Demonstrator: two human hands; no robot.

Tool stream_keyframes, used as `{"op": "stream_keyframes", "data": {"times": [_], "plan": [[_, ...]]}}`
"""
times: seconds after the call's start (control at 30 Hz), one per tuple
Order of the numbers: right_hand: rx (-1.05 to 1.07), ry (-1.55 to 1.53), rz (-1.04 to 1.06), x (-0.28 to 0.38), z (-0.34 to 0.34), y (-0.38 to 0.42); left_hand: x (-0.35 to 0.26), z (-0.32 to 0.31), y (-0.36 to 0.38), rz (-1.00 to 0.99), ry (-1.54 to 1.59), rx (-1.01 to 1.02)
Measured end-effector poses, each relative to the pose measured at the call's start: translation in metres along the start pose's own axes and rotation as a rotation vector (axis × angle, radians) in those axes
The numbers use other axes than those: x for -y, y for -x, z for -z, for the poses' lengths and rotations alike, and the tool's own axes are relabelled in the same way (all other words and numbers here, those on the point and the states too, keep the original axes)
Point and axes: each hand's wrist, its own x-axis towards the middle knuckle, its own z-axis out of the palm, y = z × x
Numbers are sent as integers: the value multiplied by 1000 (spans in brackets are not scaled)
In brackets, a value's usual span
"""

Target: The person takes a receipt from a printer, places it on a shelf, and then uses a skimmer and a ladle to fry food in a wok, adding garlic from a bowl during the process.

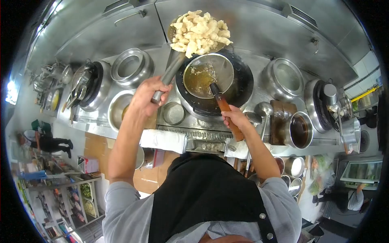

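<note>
My left hand [151,94] grips the thick metal handle [174,71] of a large strainer. Pale fried pieces [200,32] are heaped in it, above the far side of the wok. My right hand [235,118] is closed round the wooden handle [229,120] of a round fine-mesh skimmer [208,76]. The skimmer is over the dark wok [244,83], and small crumbs and yellowish oil show in its mesh area. Whether the mesh touches the oil I cannot tell.
Metal pots [131,68] stand left of the wok, others [287,79] right. A pot of dark liquid [300,129] and a ladle [264,109] lie nearer on the right. White cloths [164,140] hang at the front edge. One person [50,141] is far left, another [352,200] far right.
</note>
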Motion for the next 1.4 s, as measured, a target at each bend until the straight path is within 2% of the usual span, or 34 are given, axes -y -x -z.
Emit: {"op": "stream_keyframes", "data": {"times": [0.17,0.33,0.4,0.5,0.63,0.73,0.83,0.87,0.97,1.07,1.27,1.4], "plan": [[68,-89,74,-7,-11,-13,10,-5,7,24,36,-30],[103,-162,131,-6,3,-22,18,-12,12,27,84,-3],[83,-163,124,2,14,-13,24,-13,18,33,87,-56],[-67,-55,137,20,44,11,39,-3,28,41,141,-82],[-214,262,193,45,111,42,52,23,42,37,154,-48],[-492,675,299,66,122,72,64,47,49,39,189,-72],[-546,835,241,46,132,70,75,75,63,31,162,-153],[-489,745,202,40,119,76,79,85,69,29,152,-192],[-401,509,-3,25,50,94,96,124,88,6,149,-133],[-222,235,10,-14,13,80,111,154,113,1,76,-195],[-180,98,-28,-20,-59,54,141,207,161,47,-68,-271],[-155,34,-12,-18,-80,23,176,229,176,85,-46,-277]]}}
